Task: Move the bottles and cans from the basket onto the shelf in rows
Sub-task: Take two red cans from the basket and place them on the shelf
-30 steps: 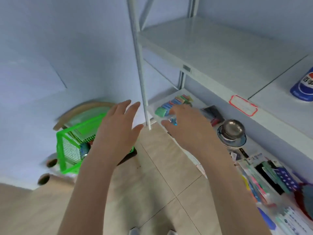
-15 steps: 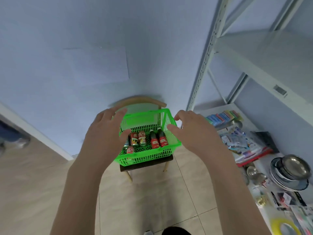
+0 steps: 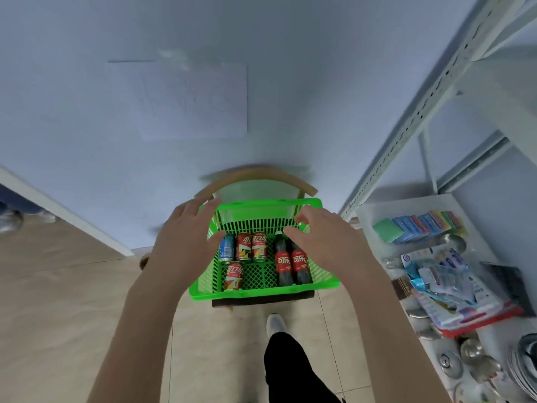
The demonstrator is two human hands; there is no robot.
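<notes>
Head view: left hand point(image 3: 186, 242) spread, empty, at the green basket's point(image 3: 261, 290) left rim; blue can point(image 3: 227, 248) and three red cans point(image 3: 243, 247) lie inside — rigid, slick, light, best gripped round the middle; two cola bottles point(image 3: 283, 264) heavier; right hand point(image 3: 325, 245) loose, empty.

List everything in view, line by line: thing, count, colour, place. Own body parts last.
basket: 1, green, on the chair
red cans: 3, red, in basket's left half
blue can: 1, blue, leftmost in basket
bottles: 2, dark with red labels, in basket's right half
chair: 1, wooden back, against the wall
shelf: 1, white, at right
sponges: several, mixed colours, bottom shelf
packets: several, blue and white, bottom shelf
metal dishes: several, silver, bottom shelf
left hand: open, over basket's left rim
right hand: open, over basket's right rim
leg: black trousers, white shoe
</notes>
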